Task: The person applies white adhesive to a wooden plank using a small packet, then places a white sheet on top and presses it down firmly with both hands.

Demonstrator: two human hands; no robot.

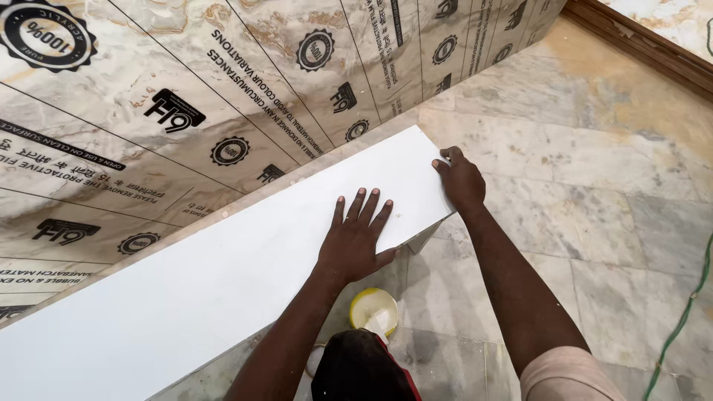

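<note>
Head view: left hand (pixel 355 241) flat, fingers spread, on white panel (pixel 223 282); right hand (pixel 460 180) clamped on its end. Best pressed evenly, edge kept flush against marbled sheet (pixel 186 89).

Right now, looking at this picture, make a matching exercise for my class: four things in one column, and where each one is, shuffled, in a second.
Things
1. left hand
2. right hand
3. yellow tub
4. green cable

Places
A. along the floor at the right edge
B. flat on top of the white board
C. gripping the board's end corner
D. on the floor below the board's near edge

Pairs: 1-B, 2-C, 3-D, 4-A
</note>
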